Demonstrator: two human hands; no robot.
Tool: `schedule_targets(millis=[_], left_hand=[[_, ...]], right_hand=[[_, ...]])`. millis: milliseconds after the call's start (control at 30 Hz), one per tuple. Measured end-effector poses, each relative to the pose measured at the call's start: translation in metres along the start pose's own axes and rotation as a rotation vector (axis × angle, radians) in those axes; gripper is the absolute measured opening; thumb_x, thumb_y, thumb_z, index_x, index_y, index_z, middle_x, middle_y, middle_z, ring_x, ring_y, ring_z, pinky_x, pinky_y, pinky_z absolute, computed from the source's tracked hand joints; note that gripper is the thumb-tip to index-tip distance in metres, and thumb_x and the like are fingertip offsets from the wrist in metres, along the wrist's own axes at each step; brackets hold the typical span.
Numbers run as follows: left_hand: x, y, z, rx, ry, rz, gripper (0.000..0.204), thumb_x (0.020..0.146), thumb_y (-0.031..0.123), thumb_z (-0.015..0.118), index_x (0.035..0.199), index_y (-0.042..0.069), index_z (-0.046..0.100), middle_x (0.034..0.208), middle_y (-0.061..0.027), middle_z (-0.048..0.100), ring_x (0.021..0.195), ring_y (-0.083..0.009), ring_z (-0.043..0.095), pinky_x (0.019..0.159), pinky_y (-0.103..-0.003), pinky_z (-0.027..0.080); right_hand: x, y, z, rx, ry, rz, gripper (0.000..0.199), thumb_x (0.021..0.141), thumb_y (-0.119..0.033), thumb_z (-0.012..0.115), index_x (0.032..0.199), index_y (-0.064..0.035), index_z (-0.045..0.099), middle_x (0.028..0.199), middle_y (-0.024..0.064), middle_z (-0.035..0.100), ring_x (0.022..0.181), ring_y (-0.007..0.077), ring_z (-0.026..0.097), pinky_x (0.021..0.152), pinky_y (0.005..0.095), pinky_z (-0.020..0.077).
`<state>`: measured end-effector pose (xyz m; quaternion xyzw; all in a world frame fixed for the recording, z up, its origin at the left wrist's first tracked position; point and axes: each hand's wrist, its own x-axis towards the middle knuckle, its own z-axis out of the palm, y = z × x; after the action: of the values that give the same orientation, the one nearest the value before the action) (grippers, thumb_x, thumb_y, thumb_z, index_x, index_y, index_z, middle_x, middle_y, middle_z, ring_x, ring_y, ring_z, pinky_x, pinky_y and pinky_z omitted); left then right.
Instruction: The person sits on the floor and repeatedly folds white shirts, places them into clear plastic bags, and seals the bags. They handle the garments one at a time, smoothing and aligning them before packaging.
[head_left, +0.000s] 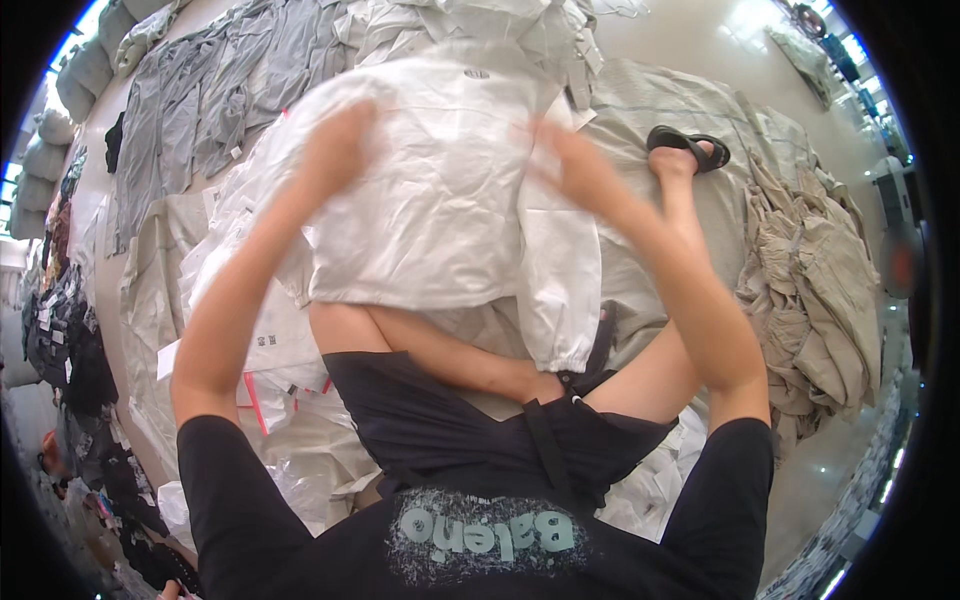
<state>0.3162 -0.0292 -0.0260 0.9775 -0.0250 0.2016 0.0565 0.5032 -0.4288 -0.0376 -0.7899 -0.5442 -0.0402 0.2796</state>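
A white long-sleeved jacket [430, 230] is spread in front of me, its hem toward my lap and a small dark mark near its top edge. My left hand [350, 140] is over the left shoulder area of the jacket. Over on the right shoulder side is my right hand [555, 150]. Motion smears the fingers of both, so their grip on the cloth cannot be made out. One sleeve [562, 290] with a gathered cuff hangs down across my crossed leg; the left sleeve is mostly hidden.
Clear plastic bags with red edges [258, 400] lie left of my legs. Grey garments [190, 110] spread at the far left, and beige garments [805, 290] are heaped on the right. Dark clothes [75, 350] line the left side. A beige sheet [650, 120] covers the floor beneath me.
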Motion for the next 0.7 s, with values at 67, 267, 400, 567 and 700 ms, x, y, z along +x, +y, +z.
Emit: schedule_targets(millis=[67, 267, 400, 567, 700], left_hand=[[-0.104, 0.035, 0.035, 0.057, -0.748, 0.019, 0.065, 0.099, 0.034, 0.070, 0.157, 0.009, 0.053, 0.166, -0.0208, 0.046, 0.150, -0.0426, 0.046, 0.127, -0.057, 0.033], [-0.160, -0.005, 0.018, -0.560, -0.715, -0.817, 0.032, 0.100, 0.034, 0.074, 0.116, 0.007, 0.079, 0.101, -0.0140, 0.080, 0.089, -0.0228, 0.075, 0.082, -0.036, 0.057], [-0.185, -0.096, 0.032, 0.204, 0.104, -0.613, 0.042, 0.093, 0.027, 0.076, 0.125, 0.000, 0.073, 0.103, -0.0240, 0.075, 0.107, -0.0410, 0.073, 0.097, -0.050, 0.055], [-0.250, -0.180, 0.060, -0.206, -0.194, -1.093, 0.040, 0.095, 0.025, 0.069, 0.123, -0.003, 0.070, 0.098, -0.0224, 0.073, 0.104, -0.0366, 0.070, 0.097, -0.044, 0.053], [-0.241, -0.162, -0.023, -0.457, 0.077, -1.038, 0.022, 0.105, 0.018, 0.061, 0.113, -0.001, 0.067, 0.098, -0.0002, 0.065, 0.088, -0.0105, 0.055, 0.081, -0.029, 0.047]], right_hand=[[-0.074, -0.004, 0.030, -0.316, -0.690, 0.105, 0.067, 0.097, -0.047, 0.074, 0.158, -0.0284, 0.056, 0.173, 0.0116, 0.038, 0.154, 0.0412, 0.042, 0.123, 0.0585, 0.0381], [-0.095, 0.057, 0.017, -0.410, -1.108, 0.621, 0.037, 0.097, -0.030, 0.067, 0.130, -0.0193, 0.077, 0.126, 0.0155, 0.075, 0.124, 0.0340, 0.070, 0.104, 0.0492, 0.0556], [-0.033, 0.029, 0.061, -0.247, -0.579, 0.416, 0.032, 0.095, -0.009, 0.060, 0.122, -0.0058, 0.077, 0.116, 0.0198, 0.077, 0.116, 0.0380, 0.071, 0.099, 0.0458, 0.0569], [0.076, -0.038, 0.196, 0.137, -0.013, 0.174, 0.062, 0.093, 0.005, 0.050, 0.155, -0.0013, 0.051, 0.160, 0.0213, 0.052, 0.150, 0.0383, 0.047, 0.125, 0.0489, 0.0379], [0.113, -0.049, 0.251, 0.005, -0.005, 0.292, 0.060, 0.102, -0.025, 0.061, 0.161, -0.0153, 0.049, 0.171, 0.0199, 0.037, 0.159, 0.0384, 0.033, 0.129, 0.0547, 0.0281]])
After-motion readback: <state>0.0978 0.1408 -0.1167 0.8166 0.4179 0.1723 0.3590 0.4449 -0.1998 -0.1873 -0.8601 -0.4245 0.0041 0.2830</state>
